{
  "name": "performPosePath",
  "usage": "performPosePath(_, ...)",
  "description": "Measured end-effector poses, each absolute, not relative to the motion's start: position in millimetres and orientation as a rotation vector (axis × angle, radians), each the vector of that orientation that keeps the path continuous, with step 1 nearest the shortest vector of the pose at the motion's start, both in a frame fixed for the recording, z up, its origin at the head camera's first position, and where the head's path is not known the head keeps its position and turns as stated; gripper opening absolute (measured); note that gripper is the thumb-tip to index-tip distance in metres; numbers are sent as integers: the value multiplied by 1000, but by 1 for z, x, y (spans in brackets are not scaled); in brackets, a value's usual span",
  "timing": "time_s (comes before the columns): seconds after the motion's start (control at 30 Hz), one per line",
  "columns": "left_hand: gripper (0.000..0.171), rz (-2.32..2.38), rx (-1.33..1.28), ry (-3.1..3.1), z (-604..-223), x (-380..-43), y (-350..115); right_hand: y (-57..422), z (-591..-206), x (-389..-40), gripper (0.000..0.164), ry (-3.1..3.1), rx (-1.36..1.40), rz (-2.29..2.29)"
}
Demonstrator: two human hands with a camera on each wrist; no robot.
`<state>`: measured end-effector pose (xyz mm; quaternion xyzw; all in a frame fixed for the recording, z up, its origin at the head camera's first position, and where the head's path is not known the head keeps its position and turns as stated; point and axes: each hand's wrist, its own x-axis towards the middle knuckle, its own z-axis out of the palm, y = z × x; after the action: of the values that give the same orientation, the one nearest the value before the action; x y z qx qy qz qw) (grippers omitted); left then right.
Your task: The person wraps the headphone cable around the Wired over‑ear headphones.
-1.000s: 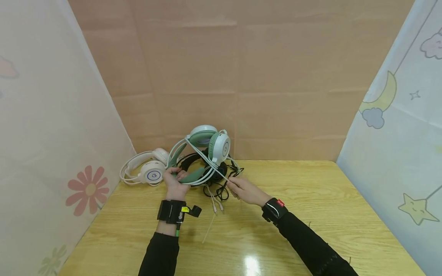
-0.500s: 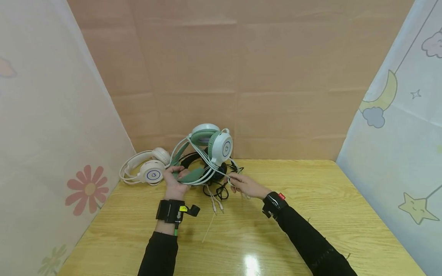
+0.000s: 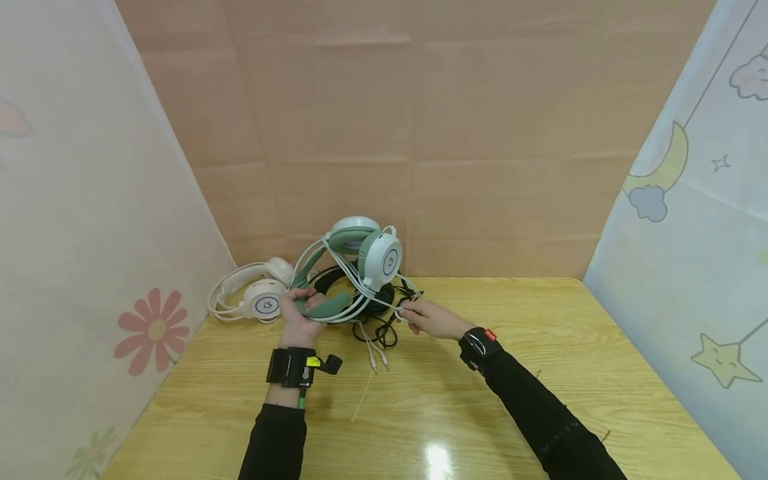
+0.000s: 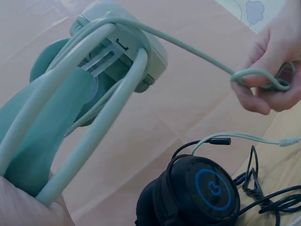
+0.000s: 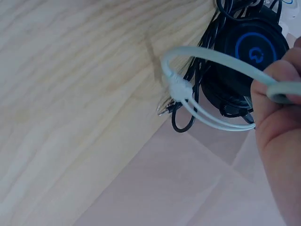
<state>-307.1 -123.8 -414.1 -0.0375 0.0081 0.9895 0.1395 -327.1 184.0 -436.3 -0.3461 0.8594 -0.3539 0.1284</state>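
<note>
My left hand (image 3: 300, 319) grips white-and-green headphones (image 3: 383, 259) by the headband, holding them up and tilted over the table. Their pale green cable (image 4: 190, 48) wraps round the headband tubes beside an ear cup and runs across to my right hand (image 3: 435, 320). There the thumb and fingers pinch the cable, which makes a small loop at the fingertips. The right wrist view shows the cable bending back to a splitter (image 5: 179, 88) with two thinner leads. Black headphones (image 4: 207, 188) sit on the table behind and below the held pair, partly hidden in the head view.
White headphones (image 3: 265, 300) lie to the left near the back wall. Tangled black cable (image 3: 385, 333) lies beside the black pair. Two light plugs (image 3: 378, 360) rest on the wooden table (image 3: 510, 387). Patterned sheets stand at both sides, a brown sheet (image 3: 480, 147) at the back.
The cable ran straight to my right hand; a small loop now shows at its fingers. That hand has shifted slightly up. The held headphones rose a little, then came back down.
</note>
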Motion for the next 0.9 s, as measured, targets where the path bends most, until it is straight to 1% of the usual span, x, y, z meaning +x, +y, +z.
performPosePath(0.07, 21, 2866, -135, 31, -413, -307, -125, 186, -438, -326, 33, 2526, -998, -1031)
performPosePath(0.17, 23, 2883, -166, 50, -411, -307, -125, 189, -438, -323, 34, 2533, -968, -1087)
performPosePath(0.3, 26, 2893, -183, 61, -411, -306, -124, 188, -435, -317, 43, 2467, -934, -1197)
performPosePath(0.53, 27, 2899, -168, 88, -414, -308, -125, 179, -428, -309, 29, 2387, -868, -1372)
performPosePath(0.63, 27, 2897, -178, 88, -416, -308, -125, 176, -427, -306, 26, 2459, -915, -1375)
performPosePath(0.77, 26, 2889, -174, 79, -416, -308, -124, 173, -427, -304, 27, 2573, -1002, -1311)
performPosePath(0.9, 25, 2888, -179, 54, -413, -307, -124, 176, -431, -306, 20, 2587, -1031, -1256)
